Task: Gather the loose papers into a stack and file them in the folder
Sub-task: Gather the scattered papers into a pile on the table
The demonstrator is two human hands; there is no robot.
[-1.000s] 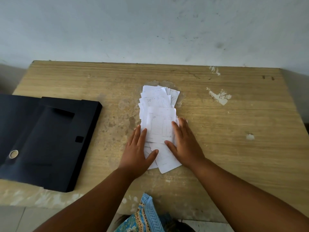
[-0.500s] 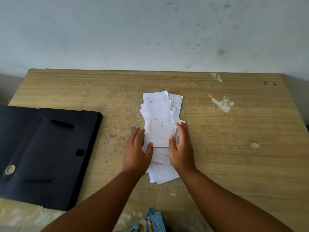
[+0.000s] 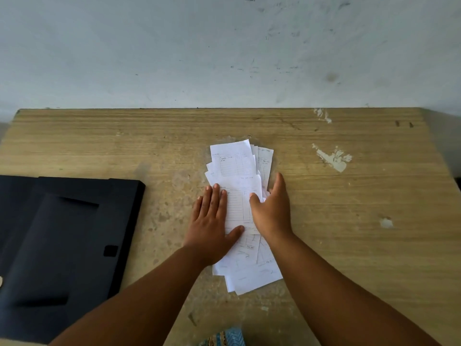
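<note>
Several white printed papers [image 3: 237, 166] lie overlapped in a long, uneven pile at the middle of the wooden table [image 3: 349, 196]. My left hand [image 3: 212, 226] rests flat on the pile's left side, fingers together and thumb across the sheets. My right hand [image 3: 272, 211] stands on edge against the pile's right side, thumb on top of the sheets. Neither hand lifts a sheet. A black folder [image 3: 62, 245] lies open and flat at the table's left, apart from the papers.
A pale scuffed wall [image 3: 224, 46] rises directly behind the table's far edge. Chipped white patches [image 3: 334, 158] mark the tabletop at the right. Blue patterned fabric [image 3: 224, 338] shows below the near edge.
My left hand has slid onto the pile and flattened. My right hand has turned on edge along the right side. The camera has tilted, so the table sits lower in view.
</note>
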